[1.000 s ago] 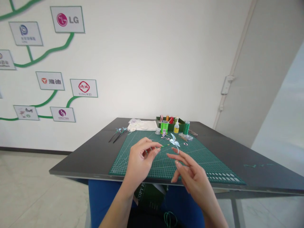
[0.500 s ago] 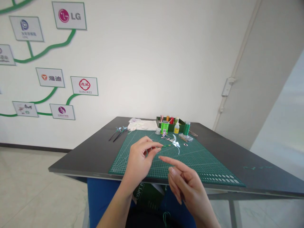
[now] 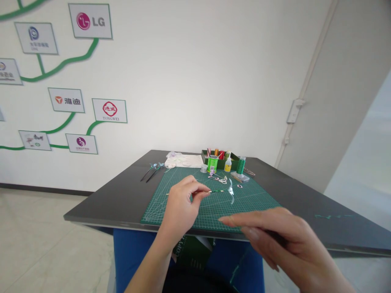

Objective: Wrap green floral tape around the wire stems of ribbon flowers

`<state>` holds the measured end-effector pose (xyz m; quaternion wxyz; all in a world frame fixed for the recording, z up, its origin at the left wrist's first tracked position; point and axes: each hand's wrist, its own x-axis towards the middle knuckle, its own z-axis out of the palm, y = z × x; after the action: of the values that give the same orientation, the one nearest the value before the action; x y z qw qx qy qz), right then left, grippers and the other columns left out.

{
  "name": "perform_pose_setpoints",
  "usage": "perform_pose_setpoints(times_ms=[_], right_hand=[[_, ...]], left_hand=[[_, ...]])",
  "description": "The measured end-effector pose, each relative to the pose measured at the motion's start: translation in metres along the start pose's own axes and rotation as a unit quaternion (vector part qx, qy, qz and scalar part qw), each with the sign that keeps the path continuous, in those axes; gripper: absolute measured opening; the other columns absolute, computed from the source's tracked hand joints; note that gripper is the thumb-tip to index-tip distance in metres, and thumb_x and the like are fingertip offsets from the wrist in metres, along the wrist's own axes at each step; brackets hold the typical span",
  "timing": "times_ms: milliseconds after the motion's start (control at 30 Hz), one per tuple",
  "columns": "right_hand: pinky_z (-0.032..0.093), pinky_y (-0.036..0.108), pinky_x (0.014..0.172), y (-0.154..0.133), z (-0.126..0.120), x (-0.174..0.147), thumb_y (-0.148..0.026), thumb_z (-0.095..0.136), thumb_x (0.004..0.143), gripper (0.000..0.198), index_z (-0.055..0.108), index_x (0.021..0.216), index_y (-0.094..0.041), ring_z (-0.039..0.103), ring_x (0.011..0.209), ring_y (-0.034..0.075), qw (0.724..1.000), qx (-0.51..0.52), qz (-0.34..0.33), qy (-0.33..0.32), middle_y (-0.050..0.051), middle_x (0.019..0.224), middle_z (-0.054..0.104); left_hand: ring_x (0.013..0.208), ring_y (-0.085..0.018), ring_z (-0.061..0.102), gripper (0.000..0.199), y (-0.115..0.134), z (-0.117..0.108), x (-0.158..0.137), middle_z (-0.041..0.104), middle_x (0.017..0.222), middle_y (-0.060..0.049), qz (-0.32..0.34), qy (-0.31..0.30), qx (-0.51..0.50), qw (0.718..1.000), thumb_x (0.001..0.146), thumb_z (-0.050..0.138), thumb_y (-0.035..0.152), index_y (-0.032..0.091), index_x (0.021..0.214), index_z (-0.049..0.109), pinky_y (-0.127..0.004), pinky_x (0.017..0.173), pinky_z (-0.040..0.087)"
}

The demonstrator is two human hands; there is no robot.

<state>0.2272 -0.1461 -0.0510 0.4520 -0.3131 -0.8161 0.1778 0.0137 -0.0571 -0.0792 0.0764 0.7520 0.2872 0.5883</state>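
My left hand (image 3: 186, 201) is pinched around a thin stem (image 3: 217, 191) wrapped in green at its right part. At the stem's right end is a pale blue-white flower (image 3: 230, 191) with narrow petals, held over the green cutting mat (image 3: 195, 217). To the right and nearer me, my right hand (image 3: 284, 240) has its index finger stretched forward and its thumb against the other fingers. A loose green thread (image 3: 240, 266) hangs below over my lap and leads up toward this hand. The thread's run between stem and right hand is too fine to make out.
Small scissors (image 3: 222, 180), a green can (image 3: 212, 163), a glue bottle (image 3: 227, 164) and a green thread spool (image 3: 240, 165) stand or lie behind. A dark green box (image 3: 234, 162) holds spools. Two finished stems (image 3: 155, 171) lie left, beside white sheets (image 3: 186, 160).
My right hand has moved right and toward me, away from the left hand. The flower and stem have turned, and the hanging thread has shifted to the right.
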Motion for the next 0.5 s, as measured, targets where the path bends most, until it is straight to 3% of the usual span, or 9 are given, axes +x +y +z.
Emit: perform_pose_setpoints(times_ms=[267,500], right_hand=[[0.025,0.025,0.039,-0.022,-0.05,0.076,-0.05,0.069,0.102,0.034,0.088,0.12,-0.029,0.038,0.04,0.011,0.999,0.011,0.016,-0.039,-0.004,0.046,0.042],[0.023,0.023,0.041,0.015,-0.063,0.135,-0.044,0.065,0.102,0.039,0.082,0.127,-0.019,0.035,0.04,0.008,0.994,0.021,0.018,-0.109,-0.008,0.047,0.04]], left_hand=[[0.064,-0.014,0.062,0.02,0.004,0.001,0.0,0.07,0.079,-0.002,0.041,-0.025,0.019,0.999,0.098,0.069,0.008,0.02,0.087,0.08,-0.024,0.062,0.049],[0.066,-0.013,0.064,0.018,0.009,-0.002,-0.002,0.071,0.079,-0.002,0.055,-0.036,-0.008,0.998,0.094,0.074,0.003,0.017,0.087,0.082,-0.023,0.063,0.048]])
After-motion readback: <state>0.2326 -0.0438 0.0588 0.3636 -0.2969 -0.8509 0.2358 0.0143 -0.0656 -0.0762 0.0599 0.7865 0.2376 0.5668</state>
